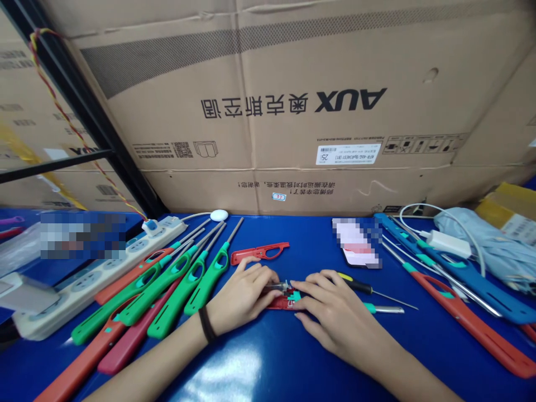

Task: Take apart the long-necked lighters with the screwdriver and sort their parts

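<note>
An opened red stick lighter (281, 303) lies in the middle of the blue table, its inside parts showing. My left hand (247, 287), with a dark band at the wrist, is closed on its body from the left, thumb and fingers around a small clear and metal part. From the right, the fingers of my right hand (335, 307) pinch at the teal trigger piece (294, 297); the fingertips partly cover it. The lighter's metal tube (389, 309) sticks out beyond my right hand. Its loose red shell half (247, 256) rests behind my left hand.
Green and red stick lighters (170, 287) lie fanned out at left beside a white power strip (125, 259). A screwdriver (360, 285) and a phone (354, 240) lie at right, near blue and orange lighters (464, 318). A large cardboard box (272, 134) stands behind.
</note>
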Demonstrator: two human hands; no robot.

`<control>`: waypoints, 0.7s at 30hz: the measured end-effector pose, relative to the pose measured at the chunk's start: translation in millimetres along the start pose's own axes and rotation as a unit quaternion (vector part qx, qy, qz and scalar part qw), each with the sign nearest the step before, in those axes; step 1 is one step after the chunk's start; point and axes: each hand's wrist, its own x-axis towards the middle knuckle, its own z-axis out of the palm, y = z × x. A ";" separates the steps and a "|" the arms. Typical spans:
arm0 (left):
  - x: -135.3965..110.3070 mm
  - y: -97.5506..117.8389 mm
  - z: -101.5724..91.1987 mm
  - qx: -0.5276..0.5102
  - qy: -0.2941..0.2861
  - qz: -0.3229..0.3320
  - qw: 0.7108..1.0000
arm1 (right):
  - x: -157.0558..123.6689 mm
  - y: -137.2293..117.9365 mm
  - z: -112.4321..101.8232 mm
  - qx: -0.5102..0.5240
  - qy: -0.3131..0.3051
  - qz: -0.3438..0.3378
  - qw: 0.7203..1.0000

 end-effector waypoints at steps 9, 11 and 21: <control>0.0 3.4 1.6 0.009 -0.006 0.010 1.000 | 3.0 -8.6 1.5 0.023 -0.021 0.062 0.998; 0.1 5.3 1.6 0.011 -0.010 0.015 1.000 | 3.3 -7.7 -0.5 0.065 -0.033 0.097 0.993; -0.9 8.9 3.1 0.036 0.006 0.028 0.999 | 3.6 -1.9 -7.2 0.106 -0.042 0.110 0.987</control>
